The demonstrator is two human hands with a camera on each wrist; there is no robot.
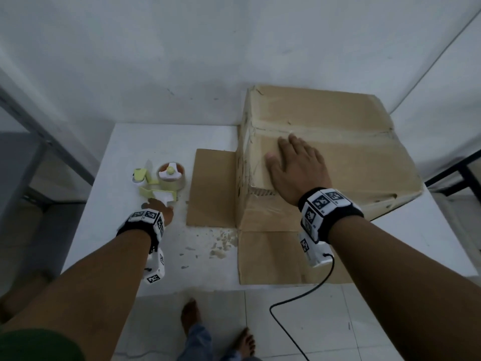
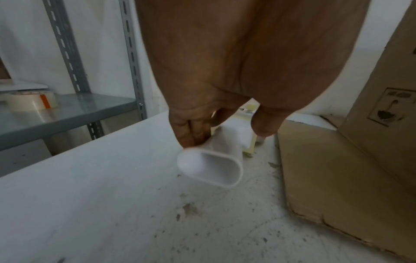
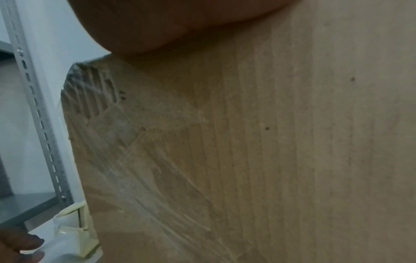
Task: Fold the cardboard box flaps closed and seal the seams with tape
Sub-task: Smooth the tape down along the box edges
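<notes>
A large cardboard box (image 1: 325, 142) stands on the right of the white table (image 1: 117, 230), its top flaps folded down and clear tape along the centre seam (image 1: 325, 131). My right hand (image 1: 291, 160) lies flat on the box top near its left edge, fingers straight. The right wrist view shows only my palm (image 3: 157, 26) on the taped cardboard (image 3: 247, 142). A yellow-green and white tape dispenser (image 1: 164, 183) lies left of the box. My left hand (image 1: 158, 208) grips its white handle (image 2: 211, 165), fingers and thumb curled round it.
Two loose flaps lie flat on the table, one left of the box (image 1: 210, 188) and one in front (image 1: 268, 256). A grey metal shelf (image 2: 67, 110) at the left carries a spare tape roll (image 2: 29, 101). A black cable (image 1: 307, 293) hangs off the table's front edge.
</notes>
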